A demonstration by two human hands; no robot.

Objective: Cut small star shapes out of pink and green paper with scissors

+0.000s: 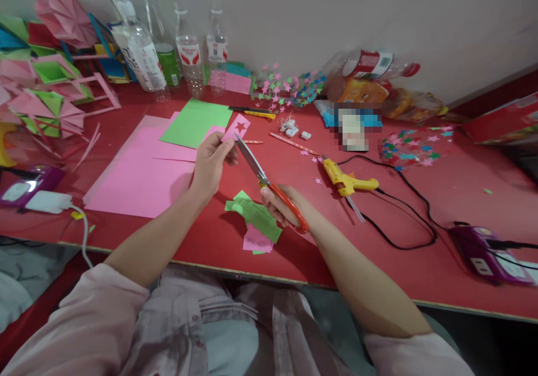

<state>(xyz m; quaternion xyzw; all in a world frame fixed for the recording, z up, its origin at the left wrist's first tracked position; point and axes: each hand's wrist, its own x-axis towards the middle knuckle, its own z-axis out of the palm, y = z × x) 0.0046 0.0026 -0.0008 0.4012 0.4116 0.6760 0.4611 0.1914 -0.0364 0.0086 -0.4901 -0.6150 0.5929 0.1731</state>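
Pinched in my left hand (214,160) is a small piece of pink paper (230,133); a star-shaped hole shows at its upper right. My right hand (283,202) grips scissors (290,205) with orange-red handles, the blades pointing up and left toward that paper. The blade tips are at the paper's edge by my left fingers; whether they touch it I cannot tell. Below my hands lie green and pink paper scraps (254,217). Left of them are large pink sheets (138,163) and a green sheet (195,121).
A yellow glue gun (347,179) with a black cord lies at right, near a purple power strip (487,253). A yellow cutter (256,112) and a pencil (294,143) lie beyond my hands. Several plastic bottles (189,56) stand along the wall. Paper crafts (54,84) fill the left.
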